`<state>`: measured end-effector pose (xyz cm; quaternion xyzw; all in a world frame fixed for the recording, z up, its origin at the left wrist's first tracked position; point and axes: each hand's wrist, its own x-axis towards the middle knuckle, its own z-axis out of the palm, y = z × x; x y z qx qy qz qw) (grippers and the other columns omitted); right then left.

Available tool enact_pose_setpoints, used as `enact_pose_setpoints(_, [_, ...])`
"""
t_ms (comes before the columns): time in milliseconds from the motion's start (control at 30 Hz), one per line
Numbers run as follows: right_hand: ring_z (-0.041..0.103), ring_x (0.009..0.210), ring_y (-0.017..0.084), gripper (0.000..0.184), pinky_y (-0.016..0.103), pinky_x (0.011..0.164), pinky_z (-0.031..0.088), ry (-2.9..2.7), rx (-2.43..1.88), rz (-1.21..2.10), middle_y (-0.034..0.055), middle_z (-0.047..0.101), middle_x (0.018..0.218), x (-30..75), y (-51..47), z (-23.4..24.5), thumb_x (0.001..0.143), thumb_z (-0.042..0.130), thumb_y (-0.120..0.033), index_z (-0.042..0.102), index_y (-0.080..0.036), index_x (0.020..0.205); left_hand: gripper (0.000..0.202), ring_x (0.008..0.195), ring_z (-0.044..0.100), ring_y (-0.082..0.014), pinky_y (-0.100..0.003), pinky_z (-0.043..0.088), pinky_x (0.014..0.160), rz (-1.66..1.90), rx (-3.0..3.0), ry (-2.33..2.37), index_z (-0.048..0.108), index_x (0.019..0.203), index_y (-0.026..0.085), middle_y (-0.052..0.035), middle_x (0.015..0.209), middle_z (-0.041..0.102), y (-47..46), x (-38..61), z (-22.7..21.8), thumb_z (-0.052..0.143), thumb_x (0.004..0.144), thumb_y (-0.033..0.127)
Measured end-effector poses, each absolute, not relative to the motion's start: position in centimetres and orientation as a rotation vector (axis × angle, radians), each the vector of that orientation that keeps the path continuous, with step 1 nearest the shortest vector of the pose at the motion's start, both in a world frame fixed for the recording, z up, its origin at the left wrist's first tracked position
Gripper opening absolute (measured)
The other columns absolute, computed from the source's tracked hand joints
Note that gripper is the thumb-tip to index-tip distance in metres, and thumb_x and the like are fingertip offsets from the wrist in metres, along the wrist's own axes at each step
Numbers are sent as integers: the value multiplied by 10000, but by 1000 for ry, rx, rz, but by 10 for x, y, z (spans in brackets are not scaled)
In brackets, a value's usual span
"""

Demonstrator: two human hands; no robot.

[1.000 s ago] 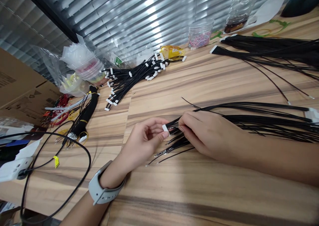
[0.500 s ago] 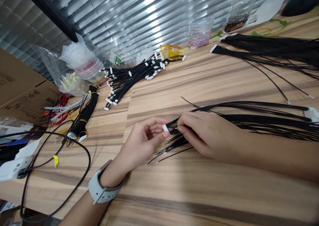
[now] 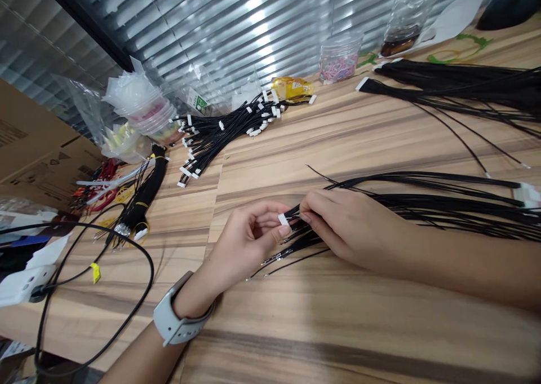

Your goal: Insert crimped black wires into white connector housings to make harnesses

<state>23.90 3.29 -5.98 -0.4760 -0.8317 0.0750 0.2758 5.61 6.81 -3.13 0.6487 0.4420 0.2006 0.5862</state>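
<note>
white connector: tilted, pinched | black wires: bunched, some metal-tipped, stretching rightward

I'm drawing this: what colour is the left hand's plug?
The plug is white, clearest in the head view.

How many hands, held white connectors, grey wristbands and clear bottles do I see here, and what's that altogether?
Hands: 2
Held white connectors: 1
Grey wristbands: 1
Clear bottles: 1
Total: 5

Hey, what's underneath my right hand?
Black wires pass beneath the right hand, with metal-tipped ends showing beyond it. The stretch directly underneath is covered.
</note>
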Motion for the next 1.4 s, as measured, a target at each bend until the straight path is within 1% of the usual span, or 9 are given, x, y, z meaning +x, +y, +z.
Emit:
enact_pose_setpoints(233, [497,568,148,161,254,542,333,-2256,-1250,144,24,531,644,239,34,-63,855,389,-122,508,-137,747,227,635,539,-76,-173,416,566,471,1411,1032,592,960,156,-9,746,634,66,57,-35,658,747,197])
enact_pose_setpoints(533, [496,574,138,155,242,533,325,-2211,-1260,300,20,532,652,240,35,-63,836,383,-97,500,-143,746,204,537,450,-58,-162,325,468,490,1369,1030,602,925,160,14,656,579,63,56,-37,665,747,236])
enact_pose_setpoints(667, [506,600,135,166,240,550,347,-2155,-1238,402,25,548,683,241,34,-63,854,369,-113,502,-146,760,203,540,466,-57,-164,330,479,512,1362,1009,604,928,166,17,659,595,63,57,-37,670,742,217])
enact_pose_setpoints(767, [496,609,120,146,230,557,353,-2078,-1216,470,6,544,701,242,34,-61,883,377,-146,491,-160,792,227,577,515,-70,-167,362,494,559,1345,1002,616,940,165,3,702,635,65,58,-33,681,726,203])
enact_pose_setpoints(900, [512,645,114,104,225,569,369,-2036,-1186,491,6,555,753,242,34,-60,890,415,-162,500,-162,831,234,644,584,-83,-175,441,595,595,1304,1021,630,907,147,-2,725,671,69,58,-28,708,687,162])
enact_pose_setpoints(1033, [519,659,122,131,236,589,391,-2096,-1127,413,26,554,771,242,35,-59,884,421,-145,547,-146,846,235,647,603,-79,-178,462,643,578,1308,1044,638,901,145,10,702,671,73,56,-27,715,679,151])
enact_pose_setpoints(1200, [501,699,135,191,252,627,403,-2104,-1162,205,49,534,799,244,35,-53,902,382,-168,560,-154,836,225,693,620,-90,-190,469,694,605,1317,1042,625,900,149,9,721,681,78,54,-29,711,693,178])
enact_pose_setpoints(1333, [475,626,126,186,244,565,384,-2202,-1179,137,32,522,753,244,31,-53,891,407,-169,576,-169,814,230,706,614,-88,-196,467,710,620,1316,1020,606,904,140,4,738,674,79,54,-30,704,696,158])
enact_pose_setpoints(1400, [488,638,130,188,243,567,395,-2228,-1184,141,45,535,778,243,30,-56,883,405,-138,586,-162,841,223,705,604,-82,-192,460,708,602,1330,1009,600,909,137,1,755,670,77,54,-28,694,706,153])
